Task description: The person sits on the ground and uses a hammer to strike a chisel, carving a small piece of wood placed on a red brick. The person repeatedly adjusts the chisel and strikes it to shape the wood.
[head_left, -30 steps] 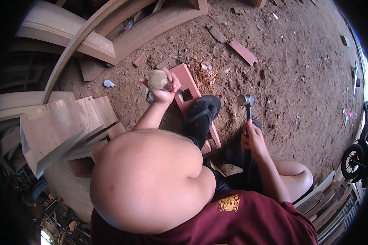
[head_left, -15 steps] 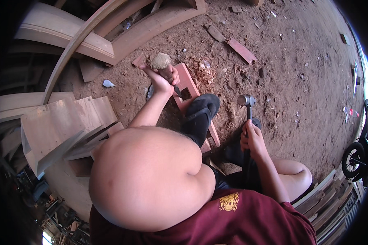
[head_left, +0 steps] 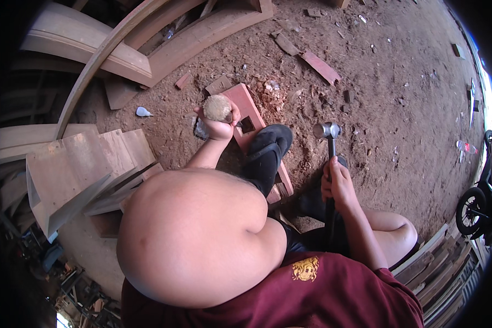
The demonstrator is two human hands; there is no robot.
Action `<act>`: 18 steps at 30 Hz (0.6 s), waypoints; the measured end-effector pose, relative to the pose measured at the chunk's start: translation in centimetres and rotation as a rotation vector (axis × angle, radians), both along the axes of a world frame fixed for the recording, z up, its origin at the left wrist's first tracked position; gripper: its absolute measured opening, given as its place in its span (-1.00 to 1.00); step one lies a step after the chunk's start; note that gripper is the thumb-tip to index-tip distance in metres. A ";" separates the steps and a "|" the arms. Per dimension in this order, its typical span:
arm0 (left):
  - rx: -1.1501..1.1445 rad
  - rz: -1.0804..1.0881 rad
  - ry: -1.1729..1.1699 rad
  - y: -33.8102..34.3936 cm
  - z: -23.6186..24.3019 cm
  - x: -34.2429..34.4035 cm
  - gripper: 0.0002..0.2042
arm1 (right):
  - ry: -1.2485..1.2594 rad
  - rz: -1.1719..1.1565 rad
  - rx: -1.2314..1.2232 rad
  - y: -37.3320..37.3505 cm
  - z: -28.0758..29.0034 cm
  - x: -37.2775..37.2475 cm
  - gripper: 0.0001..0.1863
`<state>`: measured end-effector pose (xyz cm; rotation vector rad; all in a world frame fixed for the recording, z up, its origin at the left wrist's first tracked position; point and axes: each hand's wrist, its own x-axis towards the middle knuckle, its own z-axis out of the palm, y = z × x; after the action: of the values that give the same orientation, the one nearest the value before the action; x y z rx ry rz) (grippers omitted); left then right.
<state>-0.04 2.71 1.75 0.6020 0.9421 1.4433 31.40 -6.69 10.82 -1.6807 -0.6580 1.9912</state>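
In the head view, the left hand (head_left: pixel 220 129) grasps a chisel (head_left: pixel 217 108) by its handle, blade beside the square hole in a reddish timber (head_left: pixel 240 99) on the dirt floor (head_left: pixel 377 169). A sandalled foot (head_left: pixel 271 140) bears on the timber, presumably steadying it. The right hand (head_left: pixel 339 183) grips a hammer (head_left: pixel 327 130) mid-shaft, likely for control.

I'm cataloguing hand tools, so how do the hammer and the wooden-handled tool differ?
The hammer is in the right hand; the wooden-handled tool is in the left hand. The hammer has a shiny metal head, while the wooden-handled tool shows a pale, rough, rounded butt. The hammer's shaft is slim and dark; the wooden-handled tool's butt is much broader than that shaft. Each is gripped in one hand.
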 end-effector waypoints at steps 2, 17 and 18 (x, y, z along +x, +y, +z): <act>0.060 -0.034 -0.001 -0.5 -0.2 0.3 -0.25 | 0.013 0.009 0.032 0.3 0.7 -0.1 -0.51; 0.271 -0.067 -0.612 0.4 -6.5 -2.2 -0.60 | -0.328 0.500 0.894 7.0 10.3 -11.7 -0.54; 0.273 -0.069 -0.476 0.3 -6.6 -1.3 -0.58 | -0.394 0.664 0.841 7.4 8.0 -11.3 -0.54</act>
<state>-1.32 3.01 -4.84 0.4515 0.3506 1.5714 20.06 0.74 18.83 -1.3787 -2.0604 1.3418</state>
